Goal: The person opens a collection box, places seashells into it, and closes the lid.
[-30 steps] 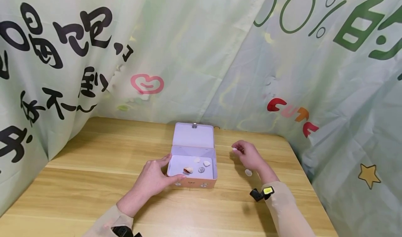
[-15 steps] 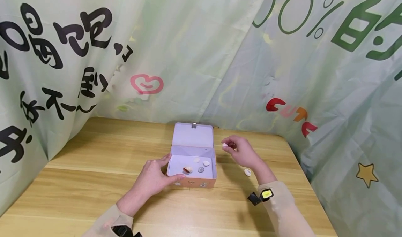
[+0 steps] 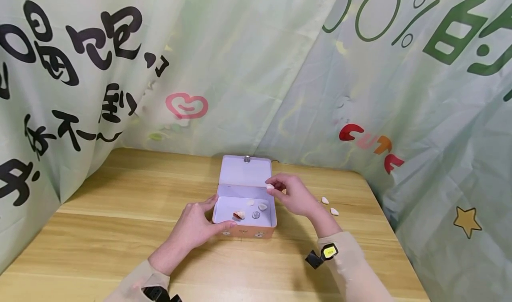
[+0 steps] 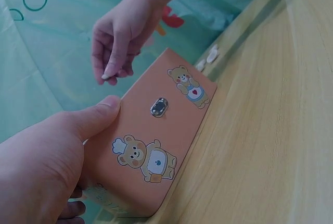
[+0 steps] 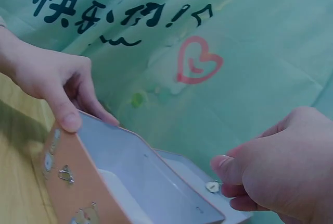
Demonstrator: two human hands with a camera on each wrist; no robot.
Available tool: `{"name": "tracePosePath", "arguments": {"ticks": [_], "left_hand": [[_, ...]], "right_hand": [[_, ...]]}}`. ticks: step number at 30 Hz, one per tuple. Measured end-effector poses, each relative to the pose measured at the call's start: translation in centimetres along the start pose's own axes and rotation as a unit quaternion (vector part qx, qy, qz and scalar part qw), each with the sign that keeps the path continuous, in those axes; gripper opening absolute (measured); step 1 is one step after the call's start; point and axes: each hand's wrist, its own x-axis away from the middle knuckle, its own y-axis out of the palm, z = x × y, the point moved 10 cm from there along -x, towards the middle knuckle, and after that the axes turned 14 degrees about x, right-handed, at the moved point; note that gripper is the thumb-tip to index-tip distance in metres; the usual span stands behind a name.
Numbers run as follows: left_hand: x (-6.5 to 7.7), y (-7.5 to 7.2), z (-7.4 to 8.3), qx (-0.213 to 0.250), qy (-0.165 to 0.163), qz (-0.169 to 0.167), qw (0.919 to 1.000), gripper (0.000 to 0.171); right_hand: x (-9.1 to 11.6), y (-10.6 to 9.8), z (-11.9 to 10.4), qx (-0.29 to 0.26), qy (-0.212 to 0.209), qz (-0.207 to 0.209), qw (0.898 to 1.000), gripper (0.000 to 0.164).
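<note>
An open hinged tin box [image 3: 247, 232], lilac inside and orange outside with printed bears, stands mid-table in the head view. My left hand [image 3: 194, 225] grips its left front corner, thumb on the front rim. Inside lie a brown-and-white seashell [image 3: 239, 215], a grey round shell [image 3: 256, 215], a white shell [image 3: 262, 207] and a pale shell [image 3: 250, 202]. Over the box's right rear edge, my right hand [image 3: 294, 194] pinches a small white seashell [image 5: 212, 186] between thumb and fingers. The left wrist view shows the box's bear-printed front and metal clasp [image 4: 159, 108].
Two white shells [image 3: 325, 200] [image 3: 334, 211] lie on the wooden table [image 3: 140, 204], right of my right hand. Printed fabric [image 3: 240, 71] hangs behind and along the sides of the table. The box lid [image 3: 246, 171] stands raised at the back.
My right hand has moved left with the pinched shell, from the table right of the box to above its right edge. The left hand has stayed on the box.
</note>
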Motion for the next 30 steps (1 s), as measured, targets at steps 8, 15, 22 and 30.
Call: {"name": "tracePosePath", "arguments": {"ticks": [8,15,22,30], "left_hand": [[0.0,-0.2,0.1,-0.004,0.006,0.004,1.0,0.11],[0.0,-0.1,0.1,0.001,0.001,0.0,1.0,0.11],[0.0,-0.1,0.0,-0.002,-0.002,-0.001,1.0,0.109],[0.1,-0.2,0.1,-0.01,0.006,0.0,0.9999,0.112]], "right_hand": [[-0.6,2.2,-1.2,-0.01,-0.017,-0.022,1.0,0.02],[-1.2,4.0,-1.9,-0.015,-0.023,-0.039,0.999,0.02],[-1.5,4.9,-2.1,-0.021,-0.018,-0.038,0.999,0.023],[-1.9,5.6,-2.5,-0.036,-0.02,-0.028,0.999,0.024]]}}
